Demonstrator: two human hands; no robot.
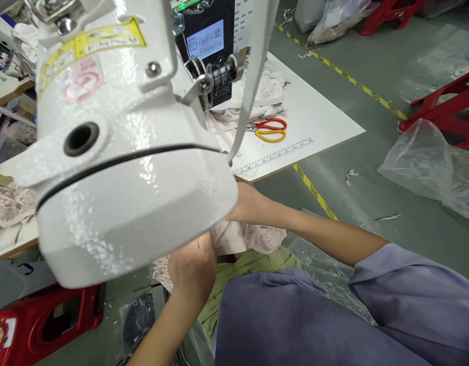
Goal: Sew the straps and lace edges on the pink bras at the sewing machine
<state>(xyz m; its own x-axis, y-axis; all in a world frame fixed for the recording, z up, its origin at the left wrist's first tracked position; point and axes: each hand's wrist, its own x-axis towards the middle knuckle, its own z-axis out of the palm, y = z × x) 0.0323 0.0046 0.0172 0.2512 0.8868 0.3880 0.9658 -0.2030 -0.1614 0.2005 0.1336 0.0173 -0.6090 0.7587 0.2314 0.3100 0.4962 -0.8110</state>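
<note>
A big white sewing machine head [116, 152] fills the left and centre of the view and hides most of the work beneath it. My left hand [192, 267] sits just below the machine's front, knuckles up, fingers curled onto pale pink lace fabric [257, 236]. My right hand [244, 201] reaches under the machine from the right; only its wrist and back show, and its fingers are hidden behind the machine. A white tape strip [253, 76] hangs down from above past the machine.
A white table [318, 122] holds red and yellow scissors [271, 129], lace scraps and a printed ruler along its edge. A control panel with a lit screen [206, 40] stands behind. Red stools [448, 109] and plastic bags [429, 162] lie on the grey floor with yellow tape.
</note>
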